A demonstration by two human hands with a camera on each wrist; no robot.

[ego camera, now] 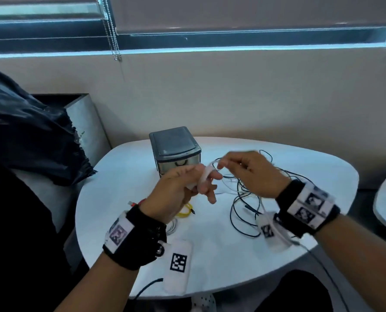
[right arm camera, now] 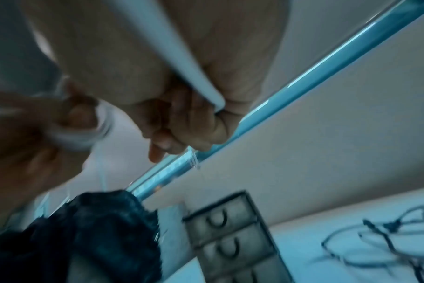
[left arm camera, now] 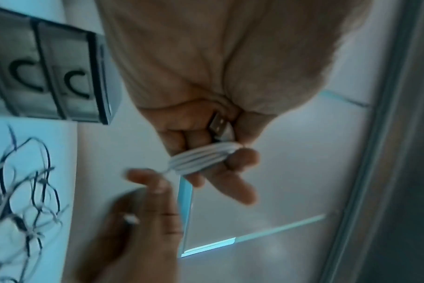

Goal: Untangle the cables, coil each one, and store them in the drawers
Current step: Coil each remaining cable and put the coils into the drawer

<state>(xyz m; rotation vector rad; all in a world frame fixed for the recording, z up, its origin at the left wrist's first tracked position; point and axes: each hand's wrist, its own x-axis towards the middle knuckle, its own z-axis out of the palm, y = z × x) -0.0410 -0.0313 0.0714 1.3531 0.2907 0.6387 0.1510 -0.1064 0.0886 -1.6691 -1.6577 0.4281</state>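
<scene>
**White cable half-coiled on left hand, rest still tangled**

Nearest: a white marker tag [ego camera: 178,262] with a black square code lies flat at the front edge of the surface [ego camera: 214,255]. A second, blurred tag [ego camera: 269,231] sits under the right wrist.

Left hand [ego camera: 176,194] is held above the surface with the white cable [ego camera: 203,179] wrapped in several turns round its extended fingers. The left wrist view shows the cable's USB plug [left arm camera: 219,124] pinned against the palm by the thumb, so the hand is gripping the cable.

Right hand [ego camera: 253,174] is raised just beside it, fingers curled, pinching the free run of the same white cable at its fingertips; motion blur there.

A yellow cable [ego camera: 186,211] lies on the surface below the left hand, partly hidden by it.

A loose tangle of black cables [ego camera: 244,199], with thin white strands mixed in, is spread on the surface under and behind the right hand.

Further back: a small grey drawer unit [ego camera: 175,145] stands on the surface, its drawers closed. Beyond it is the wall and window sill.
</scene>
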